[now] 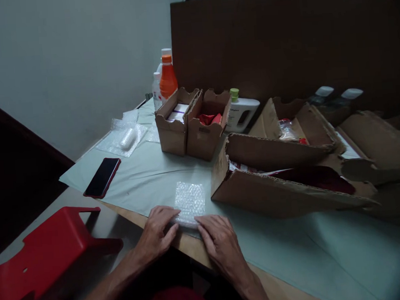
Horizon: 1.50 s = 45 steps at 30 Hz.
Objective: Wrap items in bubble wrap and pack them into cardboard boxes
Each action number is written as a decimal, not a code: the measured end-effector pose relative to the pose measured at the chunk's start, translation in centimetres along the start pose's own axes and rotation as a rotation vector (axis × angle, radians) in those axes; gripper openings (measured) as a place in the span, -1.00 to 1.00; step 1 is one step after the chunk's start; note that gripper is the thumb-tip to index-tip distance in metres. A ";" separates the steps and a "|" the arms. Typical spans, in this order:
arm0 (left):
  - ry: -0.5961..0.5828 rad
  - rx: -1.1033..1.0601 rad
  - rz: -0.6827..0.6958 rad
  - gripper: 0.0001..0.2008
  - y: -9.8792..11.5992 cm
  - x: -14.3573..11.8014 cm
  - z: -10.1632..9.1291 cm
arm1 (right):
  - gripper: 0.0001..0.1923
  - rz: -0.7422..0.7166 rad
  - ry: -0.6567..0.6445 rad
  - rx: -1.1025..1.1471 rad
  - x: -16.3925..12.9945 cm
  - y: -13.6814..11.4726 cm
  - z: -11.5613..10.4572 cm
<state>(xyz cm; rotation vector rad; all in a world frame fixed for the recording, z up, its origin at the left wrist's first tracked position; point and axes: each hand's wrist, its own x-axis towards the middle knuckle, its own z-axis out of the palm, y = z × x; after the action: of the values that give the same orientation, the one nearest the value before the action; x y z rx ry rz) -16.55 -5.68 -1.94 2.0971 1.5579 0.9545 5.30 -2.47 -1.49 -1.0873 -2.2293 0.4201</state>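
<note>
A small sheet of bubble wrap (189, 198) lies at the table's front edge, its near end rolled or folded into a thicker strip. My left hand (160, 227) grips the left end of that strip, fingers curled over it and thumb below. On the other end, my right hand (217, 233) closes in the same way. Whether anything lies inside the rolled part I cannot tell. The far part of the sheet rests flat on the pale green cloth (143, 181).
Left lies a phone (102, 177); behind it, more bubble wrap with a white wrapped roll (128, 139). Cardboard boxes (173, 136) stand at the back, a long cardboard box (274, 192) to the right. Bottles (168, 79) line the rear. A red stool (56, 251) is lower left.
</note>
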 end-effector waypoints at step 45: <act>0.202 -1.542 -0.807 -0.59 6.2 1.8 2.8 | -0.37 0.547 0.046 0.605 -2.0 -0.5 -1.5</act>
<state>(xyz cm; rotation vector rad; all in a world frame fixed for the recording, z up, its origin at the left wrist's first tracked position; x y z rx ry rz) -10.00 -5.70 0.59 0.2887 0.9015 1.3232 6.88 -4.35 -0.83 -1.3136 -1.5596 1.1907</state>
